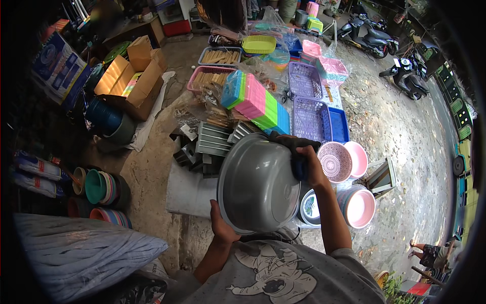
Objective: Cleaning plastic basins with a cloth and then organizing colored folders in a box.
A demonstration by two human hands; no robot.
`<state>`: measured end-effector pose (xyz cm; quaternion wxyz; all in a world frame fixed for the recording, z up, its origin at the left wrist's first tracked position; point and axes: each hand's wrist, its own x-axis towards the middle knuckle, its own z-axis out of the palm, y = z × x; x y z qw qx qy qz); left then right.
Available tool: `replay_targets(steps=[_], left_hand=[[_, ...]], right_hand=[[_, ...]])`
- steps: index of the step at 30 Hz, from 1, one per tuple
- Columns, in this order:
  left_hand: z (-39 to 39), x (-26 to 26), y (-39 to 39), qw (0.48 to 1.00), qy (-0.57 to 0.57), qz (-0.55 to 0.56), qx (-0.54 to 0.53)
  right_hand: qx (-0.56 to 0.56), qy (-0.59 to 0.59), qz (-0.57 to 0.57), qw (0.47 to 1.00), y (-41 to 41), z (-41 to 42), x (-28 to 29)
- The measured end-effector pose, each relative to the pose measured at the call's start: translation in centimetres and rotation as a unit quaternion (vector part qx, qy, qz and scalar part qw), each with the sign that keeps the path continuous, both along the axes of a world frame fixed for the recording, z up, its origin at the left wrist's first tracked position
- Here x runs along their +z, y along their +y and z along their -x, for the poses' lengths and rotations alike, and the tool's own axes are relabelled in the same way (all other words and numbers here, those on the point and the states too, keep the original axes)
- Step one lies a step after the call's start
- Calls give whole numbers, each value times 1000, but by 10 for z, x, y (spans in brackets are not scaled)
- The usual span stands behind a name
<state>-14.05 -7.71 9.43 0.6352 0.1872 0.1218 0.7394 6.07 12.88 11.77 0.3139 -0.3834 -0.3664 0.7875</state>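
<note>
A large grey plastic basin (pixel 258 186) is tilted on its side in front of my chest, its outer base turned to the right. My left hand (pixel 224 224) holds its rim from below, thumb up along the edge. In my right hand (pixel 313 165) is a dark cloth (pixel 298 143), pressed against the basin's upper right side. Just beyond the basin lie grey metal trays (pixel 214 138) and a stack of blue, pink and green plastic baskets (pixel 256 98). To its right sit a pink perforated basket (pixel 334 162) and a round tub with a printed label (pixel 310 207).
Purple baskets (pixel 311 117) and a blue tray (pixel 339 123) stand farther ahead. An open cardboard box (pixel 146 91) and stacked pots (pixel 97 186) are at left. Pink basins (pixel 360 209) and a small metal-framed stand (pixel 381 176) are at right. Motorbikes (pixel 372 38) and another person (pixel 429 254) are farther off.
</note>
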Motion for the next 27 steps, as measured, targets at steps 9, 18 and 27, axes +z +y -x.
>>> replay_targets(steps=[9, 18, 27], left_hand=[[-5, 35, 31, 942, -50, 246, 223], [-31, -89, -5, 764, 599, 125, 202], [-23, -26, 7, 880, 341, 289, 161]], right_hand=[[-43, -251, -565, 785, -134, 51, -3], [39, -295, -614, 731, -93, 46, 47], [-10, -241, -469, 850, -132, 37, 22]])
